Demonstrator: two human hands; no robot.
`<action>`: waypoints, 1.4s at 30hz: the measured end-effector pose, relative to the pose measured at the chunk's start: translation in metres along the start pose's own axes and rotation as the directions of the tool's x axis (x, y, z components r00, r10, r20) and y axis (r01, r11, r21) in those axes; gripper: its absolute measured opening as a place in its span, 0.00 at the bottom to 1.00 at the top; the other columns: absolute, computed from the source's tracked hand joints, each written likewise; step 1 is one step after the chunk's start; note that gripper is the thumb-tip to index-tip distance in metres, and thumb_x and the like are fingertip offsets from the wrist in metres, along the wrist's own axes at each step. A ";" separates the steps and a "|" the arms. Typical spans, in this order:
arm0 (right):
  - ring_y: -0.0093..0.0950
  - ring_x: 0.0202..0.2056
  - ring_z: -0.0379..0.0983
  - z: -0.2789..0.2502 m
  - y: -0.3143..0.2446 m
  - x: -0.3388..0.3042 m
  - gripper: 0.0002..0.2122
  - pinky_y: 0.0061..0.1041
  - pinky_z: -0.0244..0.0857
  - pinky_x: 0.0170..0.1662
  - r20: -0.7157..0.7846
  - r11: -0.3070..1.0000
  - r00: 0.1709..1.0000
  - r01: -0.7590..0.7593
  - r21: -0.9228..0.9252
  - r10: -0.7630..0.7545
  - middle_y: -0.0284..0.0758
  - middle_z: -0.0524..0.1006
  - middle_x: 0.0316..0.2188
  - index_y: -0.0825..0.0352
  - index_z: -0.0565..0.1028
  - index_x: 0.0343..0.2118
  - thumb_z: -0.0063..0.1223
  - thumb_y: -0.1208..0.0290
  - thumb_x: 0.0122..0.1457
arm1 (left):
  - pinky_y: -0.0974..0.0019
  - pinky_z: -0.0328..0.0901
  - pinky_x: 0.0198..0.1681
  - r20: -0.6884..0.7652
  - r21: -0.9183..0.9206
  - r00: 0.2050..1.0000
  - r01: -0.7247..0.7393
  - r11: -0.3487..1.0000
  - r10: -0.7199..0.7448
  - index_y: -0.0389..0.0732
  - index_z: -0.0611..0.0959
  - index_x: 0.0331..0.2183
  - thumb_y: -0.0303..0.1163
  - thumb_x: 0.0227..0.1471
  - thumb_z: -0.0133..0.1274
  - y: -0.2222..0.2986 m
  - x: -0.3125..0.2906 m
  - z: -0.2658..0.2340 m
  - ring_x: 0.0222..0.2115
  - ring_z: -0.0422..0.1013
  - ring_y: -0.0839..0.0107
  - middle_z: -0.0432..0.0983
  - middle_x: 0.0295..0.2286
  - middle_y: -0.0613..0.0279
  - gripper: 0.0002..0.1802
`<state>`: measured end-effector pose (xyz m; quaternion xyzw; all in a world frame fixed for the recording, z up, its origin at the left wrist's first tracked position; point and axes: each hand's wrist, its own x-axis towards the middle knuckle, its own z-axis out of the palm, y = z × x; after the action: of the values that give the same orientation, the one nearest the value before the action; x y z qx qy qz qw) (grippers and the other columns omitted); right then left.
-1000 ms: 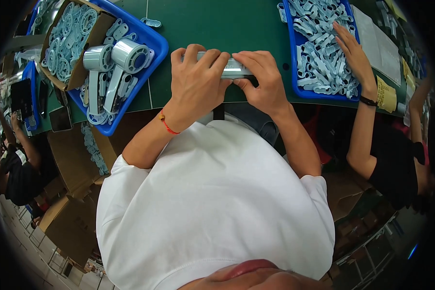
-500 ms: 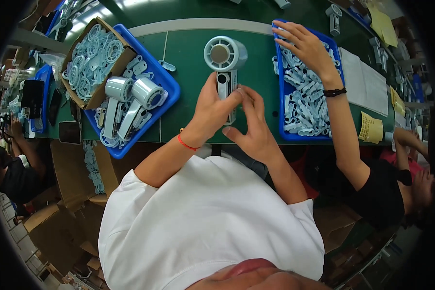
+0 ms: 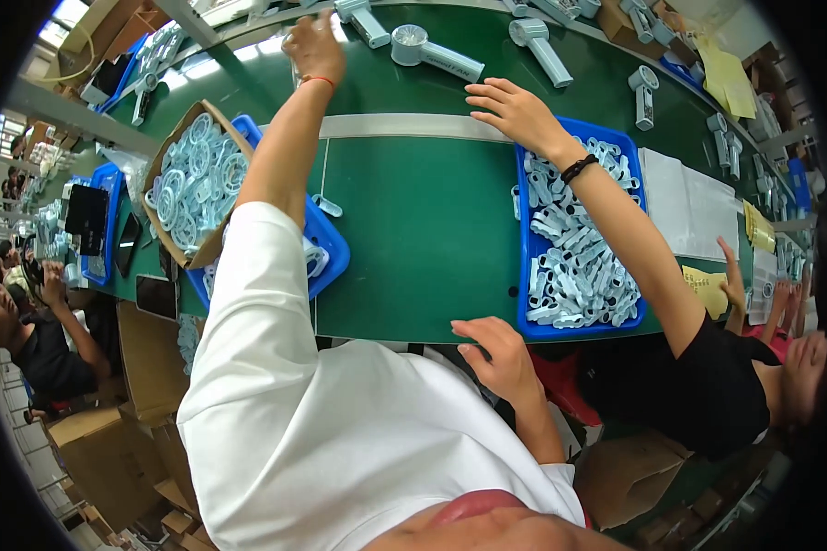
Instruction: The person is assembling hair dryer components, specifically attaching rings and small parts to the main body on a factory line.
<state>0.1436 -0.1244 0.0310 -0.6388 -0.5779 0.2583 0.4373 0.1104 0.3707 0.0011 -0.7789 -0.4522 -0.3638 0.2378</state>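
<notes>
My left hand is stretched out over the far side of the green bench, slightly blurred, with fingers apart and no object visible in it. Closest to it lies a pale blue handheld fan; a second handheld fan lies on its side to the right. My right hand is near the bench's front edge, fingers spread, holding nothing. My left arm crosses a blue tray and hides most of it. A cardboard box of pale blue ring-shaped parts rests on that tray.
A co-worker's arm reaches across a blue tray full of small pale blue parts at right. Another handheld fan lies beyond their hand. A small loose part sits beside the left tray. White sheets lie farther right.
The fan held in both my hands has left them. My left hand has gone far forward and left; my right hand has drawn back toward me. The view has shifted, showing more fans.
</notes>
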 end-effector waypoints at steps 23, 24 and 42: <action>0.37 0.30 0.71 -0.035 0.018 0.039 0.11 0.32 0.65 0.36 -0.389 0.916 0.919 -0.100 -0.388 -0.064 0.39 0.75 0.28 0.68 0.75 0.34 0.54 0.82 0.44 | 0.59 0.66 0.38 0.377 -0.795 0.905 0.209 0.570 0.195 0.38 0.64 0.50 0.43 0.46 0.53 0.031 0.040 -0.153 0.35 0.71 0.55 0.72 0.39 0.45 0.32; 0.38 0.31 0.70 -0.044 0.025 0.054 0.12 0.32 0.65 0.37 -0.367 0.857 0.925 -0.106 -0.505 -0.102 0.39 0.74 0.29 0.67 0.74 0.35 0.54 0.82 0.45 | 0.65 0.71 0.32 0.413 -0.831 0.873 0.244 0.500 0.260 0.39 0.64 0.48 0.48 0.48 0.53 0.015 0.025 -0.188 0.29 0.75 0.63 0.74 0.37 0.48 0.31; 0.36 0.37 0.72 0.023 0.027 0.017 0.12 0.27 0.67 0.36 -0.149 0.894 0.972 0.099 -0.436 -0.180 0.37 0.74 0.36 0.66 0.73 0.34 0.53 0.85 0.44 | 0.72 0.66 0.27 0.881 0.004 0.230 0.870 -0.493 0.414 0.40 0.64 0.40 0.38 0.43 0.61 0.058 -0.220 -0.309 0.25 0.69 0.74 0.66 0.28 0.63 0.27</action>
<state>0.1417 -0.1011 -0.0001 -0.6967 -0.6214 0.0331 0.3568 -0.0191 0.0100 0.0189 -0.3330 -0.2955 -0.1969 -0.8735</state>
